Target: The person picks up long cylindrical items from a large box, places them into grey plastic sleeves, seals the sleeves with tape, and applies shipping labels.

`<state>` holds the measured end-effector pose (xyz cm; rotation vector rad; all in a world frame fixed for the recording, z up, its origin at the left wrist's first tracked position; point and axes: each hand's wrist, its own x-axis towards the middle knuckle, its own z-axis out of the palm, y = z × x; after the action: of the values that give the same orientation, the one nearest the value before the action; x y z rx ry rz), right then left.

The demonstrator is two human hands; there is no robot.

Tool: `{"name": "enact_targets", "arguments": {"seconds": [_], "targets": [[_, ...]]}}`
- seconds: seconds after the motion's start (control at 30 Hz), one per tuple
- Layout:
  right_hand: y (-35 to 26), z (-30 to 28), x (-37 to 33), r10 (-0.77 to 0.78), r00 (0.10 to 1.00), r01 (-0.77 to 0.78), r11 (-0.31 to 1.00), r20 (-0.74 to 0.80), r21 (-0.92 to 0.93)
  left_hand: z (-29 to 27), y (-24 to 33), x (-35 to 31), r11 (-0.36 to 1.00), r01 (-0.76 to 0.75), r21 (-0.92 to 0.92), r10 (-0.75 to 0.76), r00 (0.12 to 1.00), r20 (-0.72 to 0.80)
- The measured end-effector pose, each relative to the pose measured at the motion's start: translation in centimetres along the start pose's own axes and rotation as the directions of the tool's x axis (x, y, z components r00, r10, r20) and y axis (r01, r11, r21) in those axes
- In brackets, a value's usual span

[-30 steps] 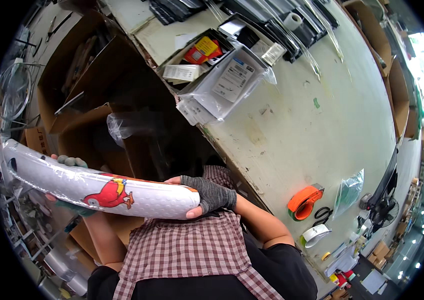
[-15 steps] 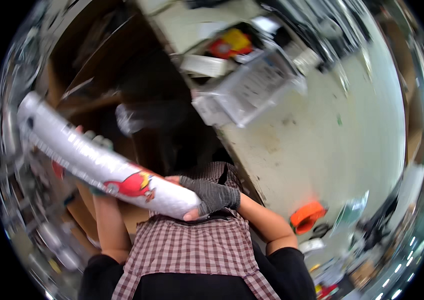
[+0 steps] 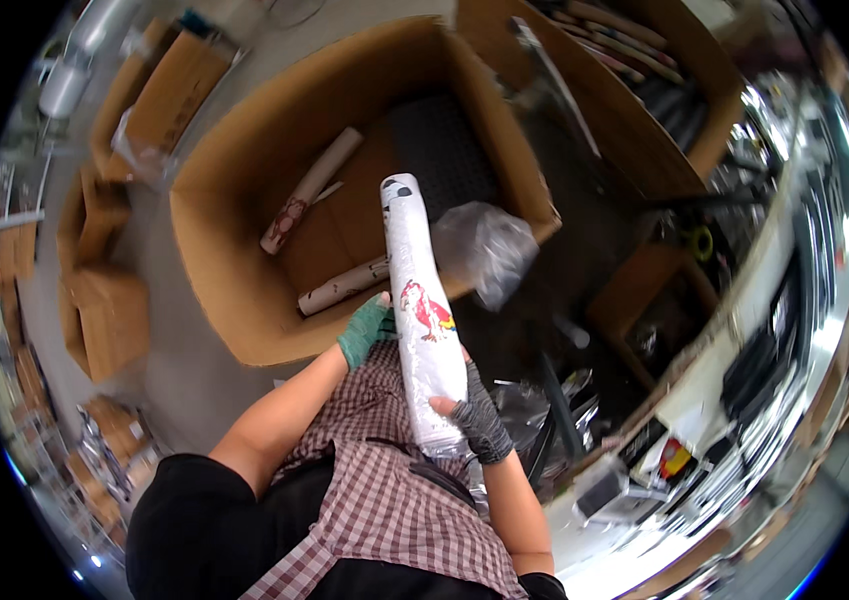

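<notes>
A long white roll (image 3: 412, 255), wrapped in clear plastic and printed with a red parrot, slants away from my waist. Its far end hangs over a large open cardboard box. My left hand (image 3: 366, 330), in a green glove, grips the roll's left side near the middle; its fingers are partly hidden behind it. Closer to me, my right hand (image 3: 481, 420), in a grey fingerless glove, clasps the lower part from the right. Inside the cardboard box (image 3: 229, 270) lie a pale printed roll (image 3: 312, 188) and another patterned roll (image 3: 344, 286).
A crumpled clear plastic bag (image 3: 487, 250) hangs over the box's right corner. Beyond it, a second carton (image 3: 584, 75) holds several rolls. Smaller cardboard boxes (image 3: 109, 320) stand on the floor at left. The cluttered workbench (image 3: 599, 550) runs along the right.
I have turned left from the workbench to the big box. The roll, earlier pointing to the far left, now points nearly straight ahead, still in both hands.
</notes>
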<state>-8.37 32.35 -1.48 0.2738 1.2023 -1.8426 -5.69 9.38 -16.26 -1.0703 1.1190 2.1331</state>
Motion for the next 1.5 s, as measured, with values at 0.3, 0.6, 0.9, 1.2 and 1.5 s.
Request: {"name": "enact_targets", "arguments": {"seconds": [0.3, 0.6, 0.9, 1.2, 1.5], "targets": [[0.5, -4.5, 21.7, -0.453, 0.891, -0.084, -0.182, 0.008, -0.980, -25.3, 0.8, 16.4, 0.381, 0.450, 0.808, 0.419, 0.694, -0.585], [3.7, -8.0, 22.5, -0.413, 0.879, 0.146, -0.244, 0.239, -0.959, -39.2, 12.6, 36.4, 0.057, 0.663, 0.746, 0.527, 0.614, -0.587], [2.9, -8.5, 23.5, -0.432, 0.885, 0.094, -0.195, 0.172, -0.976, -31.4, 10.2, 27.7, 0.422, 0.425, 0.801, 0.518, 0.612, -0.598], [0.6, -5.7, 18.7, -0.593, 0.734, 0.489, 0.124, 0.330, -0.863, -9.1, 15.1, 2.2, 0.416, -0.522, 0.744, 0.656, 0.739, 0.152], [-3.0, 0.8, -17.2, -0.786, 0.367, 0.905, 0.425, -0.497, -0.005, 33.7, 3.8, -16.7, 0.862, -0.476, 0.177, 0.097, 0.496, 0.863]]}}
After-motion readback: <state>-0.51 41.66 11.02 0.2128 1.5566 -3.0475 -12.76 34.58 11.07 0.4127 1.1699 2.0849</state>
